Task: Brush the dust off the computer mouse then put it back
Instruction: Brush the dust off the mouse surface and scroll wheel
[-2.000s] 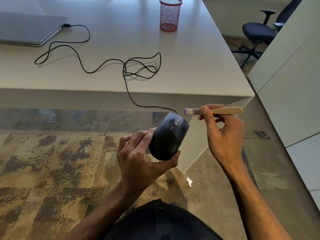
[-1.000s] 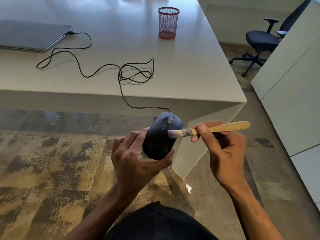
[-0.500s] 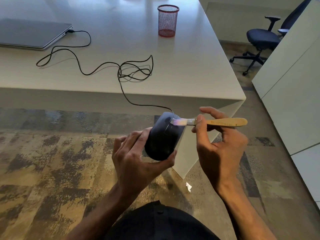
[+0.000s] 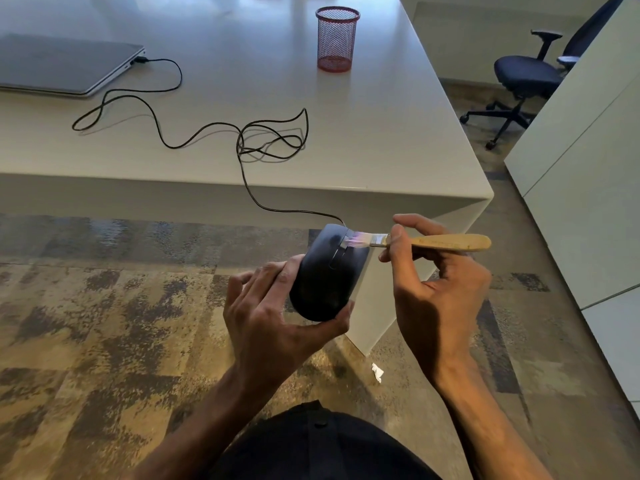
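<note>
My left hand (image 4: 273, 317) grips a black wired computer mouse (image 4: 329, 271) by its sides, held in the air below the front edge of the white table (image 4: 398, 133). My right hand (image 4: 436, 289) pinches a small brush with a wooden handle (image 4: 446, 242). Its pale bristles lie on the front of the mouse, next to the scroll wheel. The mouse's black cable (image 4: 242, 140) runs up over the table edge, loops on the tabletop and ends at a closed grey laptop (image 4: 65, 64).
A red mesh pen cup (image 4: 336, 38) stands at the back of the table. An office chair (image 4: 526, 77) is at the far right behind a white partition (image 4: 588, 150). Patterned carpet lies below, with a scrap of white paper (image 4: 376, 371) on it.
The brush rose from the side of the mouse to its front end by the scroll wheel. The left hand has kept its grip on the mouse, which tilted slightly.
</note>
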Available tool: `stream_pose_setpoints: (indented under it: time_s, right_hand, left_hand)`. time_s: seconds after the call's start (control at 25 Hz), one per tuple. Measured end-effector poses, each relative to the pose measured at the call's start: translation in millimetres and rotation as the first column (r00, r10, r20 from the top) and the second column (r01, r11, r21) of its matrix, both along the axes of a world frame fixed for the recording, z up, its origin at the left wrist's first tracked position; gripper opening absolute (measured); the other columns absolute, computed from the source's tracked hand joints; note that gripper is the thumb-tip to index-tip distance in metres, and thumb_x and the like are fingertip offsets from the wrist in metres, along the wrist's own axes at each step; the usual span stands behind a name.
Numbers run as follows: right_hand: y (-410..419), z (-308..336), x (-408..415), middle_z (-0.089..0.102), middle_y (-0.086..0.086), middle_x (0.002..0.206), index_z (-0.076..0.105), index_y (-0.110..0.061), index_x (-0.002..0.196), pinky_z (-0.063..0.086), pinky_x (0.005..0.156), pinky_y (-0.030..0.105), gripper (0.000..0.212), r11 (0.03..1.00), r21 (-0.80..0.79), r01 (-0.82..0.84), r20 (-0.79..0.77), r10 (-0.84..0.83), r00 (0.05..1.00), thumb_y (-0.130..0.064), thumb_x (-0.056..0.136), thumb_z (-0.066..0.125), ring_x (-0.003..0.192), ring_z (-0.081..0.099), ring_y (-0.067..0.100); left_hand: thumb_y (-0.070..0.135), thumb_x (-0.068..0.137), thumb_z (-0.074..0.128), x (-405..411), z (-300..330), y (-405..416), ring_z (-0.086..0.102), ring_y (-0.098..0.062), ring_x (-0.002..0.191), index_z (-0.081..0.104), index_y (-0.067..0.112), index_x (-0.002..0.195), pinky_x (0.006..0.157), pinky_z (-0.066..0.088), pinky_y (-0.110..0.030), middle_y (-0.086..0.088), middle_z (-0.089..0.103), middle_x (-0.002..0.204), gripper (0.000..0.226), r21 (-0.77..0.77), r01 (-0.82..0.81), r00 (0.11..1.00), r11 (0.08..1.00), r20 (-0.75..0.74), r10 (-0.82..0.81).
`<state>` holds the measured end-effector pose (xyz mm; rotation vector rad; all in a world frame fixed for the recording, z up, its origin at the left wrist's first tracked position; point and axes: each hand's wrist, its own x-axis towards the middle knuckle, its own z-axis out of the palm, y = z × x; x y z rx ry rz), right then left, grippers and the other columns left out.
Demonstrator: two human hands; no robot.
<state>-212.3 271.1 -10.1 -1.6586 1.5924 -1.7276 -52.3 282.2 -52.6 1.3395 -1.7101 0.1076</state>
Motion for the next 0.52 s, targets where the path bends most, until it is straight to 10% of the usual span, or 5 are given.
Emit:
stream_pose_setpoints:
  time_s: [0.52]
  right_hand:
    - [-9.8,1.9,1.3,0.060,-0.014,0.084,0.064,-0.015,0.113,0.041,0.071,-0.005,0.017,0.999,-0.046,-0.011,-0.160,0.003,0.987,-0.021,0.097,0.060,0.082,0.055,-0.025]
  left_hand:
    - [0.065,0.070,0.067,0.8,-1.5,-3.0,0.053,-0.008,0.085,0.067,0.003,0.105,0.078,0.034,-0.024,-0.004,0.069,0.094,0.072,0.016,0.012,1.000,1.000,0.020,-0.012]
